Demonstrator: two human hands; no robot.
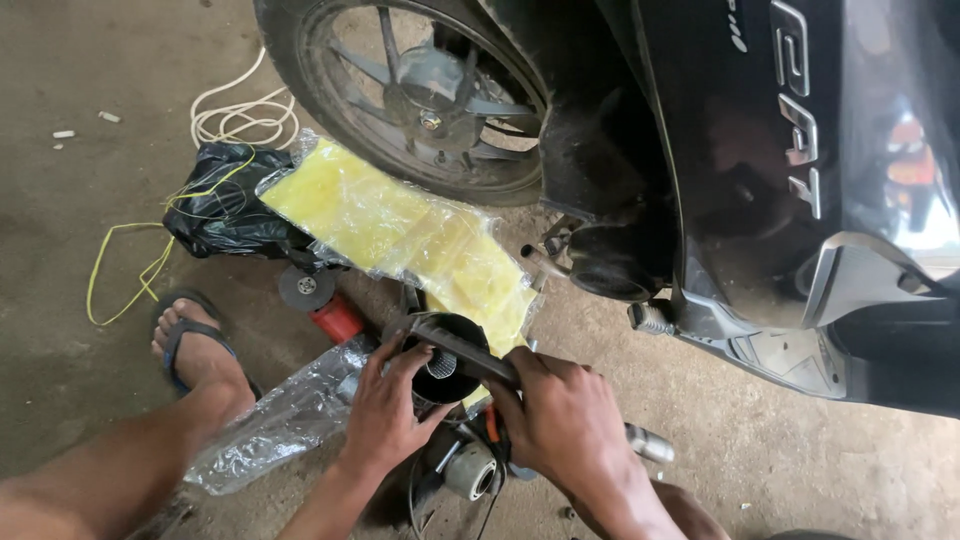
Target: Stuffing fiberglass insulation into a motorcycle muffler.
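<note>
My left hand [385, 405] grips the side of a round black metal part [445, 350] with a toothed hollow centre, low in the middle of the view. My right hand [555, 415] is closed on the handle of a dark metal tool [455, 338] that lies across the top of that part. Under both hands sit a small grey cylinder [470, 472] and other small parts, partly hidden. My left leg and foot in a blue sandal [190, 345] rest on the floor at the left.
A black scooter [760, 170] fills the right, its rear wheel [430, 95] at the top. A yellow pack in clear plastic [400, 225], a black bag [225, 200], an angle grinder with a red body [320, 300], clear wrapping [280, 420], white and yellow cords [235, 115] lie on the concrete floor.
</note>
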